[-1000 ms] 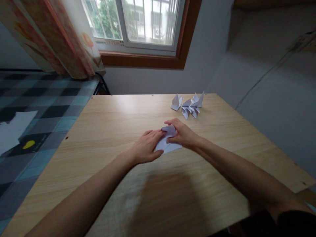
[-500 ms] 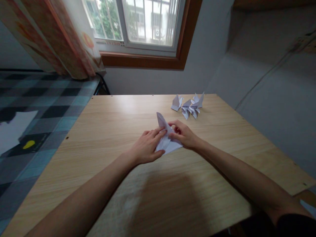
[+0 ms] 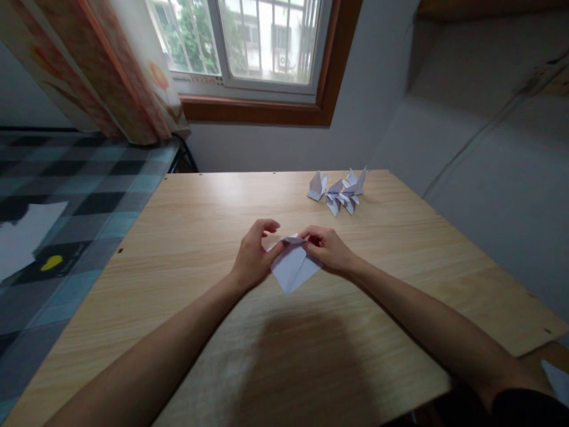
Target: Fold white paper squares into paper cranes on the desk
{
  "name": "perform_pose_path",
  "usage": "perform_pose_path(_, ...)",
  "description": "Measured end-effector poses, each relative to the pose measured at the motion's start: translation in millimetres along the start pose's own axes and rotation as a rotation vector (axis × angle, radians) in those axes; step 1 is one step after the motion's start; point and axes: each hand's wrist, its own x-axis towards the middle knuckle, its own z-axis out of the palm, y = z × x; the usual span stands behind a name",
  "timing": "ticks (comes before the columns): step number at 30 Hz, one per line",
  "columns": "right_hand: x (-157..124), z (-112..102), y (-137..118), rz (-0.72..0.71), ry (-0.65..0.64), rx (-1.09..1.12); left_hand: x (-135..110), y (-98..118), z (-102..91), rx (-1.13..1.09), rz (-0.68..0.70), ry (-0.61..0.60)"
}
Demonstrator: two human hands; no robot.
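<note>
A folded sheet of white paper (image 3: 295, 268) is in front of me above the table, one corner pointing towards me and its far edge folded over. My right hand (image 3: 331, 249) pinches the right end of that folded edge between thumb and fingers. The thumb of my left hand (image 3: 254, 254) touches the paper's upper left part, while its other fingers are raised off the paper and curve apart from the thumb. Part of the far fold is hidden behind the fingertips.
Several folded white paper figures (image 3: 341, 191) stand at the back right of the wooden table (image 3: 186, 237). A bed with a checked cover (image 3: 133, 172) lies at the left, with white sheets (image 3: 38, 228) on it. A wall (image 3: 480, 172) borders the table on the right.
The tall upright flap has been folded down, and the paper's near corner now points towards me. My left fingers have lifted off the paper. My right hand keeps its pinch.
</note>
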Motion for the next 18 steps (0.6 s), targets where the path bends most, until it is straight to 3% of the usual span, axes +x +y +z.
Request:
perform_pose_path(5, 0.7, 2.0, -7.4, -0.034, 0.054, -0.11, 4.0, 3.3, 0.7, -0.164, -0.107, -0.032)
perform_pose_path(10, -0.1, 3.5, -12.2, -0.128, 0.066, -0.098, 3.5, 9.0, 1.5, -0.247, -0.072, -0.014)
perform_pose_path(13, -2.0, 6.2, -11.2, -0.096, 0.04, -0.081, 2.3, 9.4, 2.6, -0.273, -0.112, -0.108)
perform_pose_path(18, -4.4, 9.7, -9.1, -0.049, 0.006, -0.086, 1.7, 3.5, 4.0, -0.307, -0.218, -0.132)
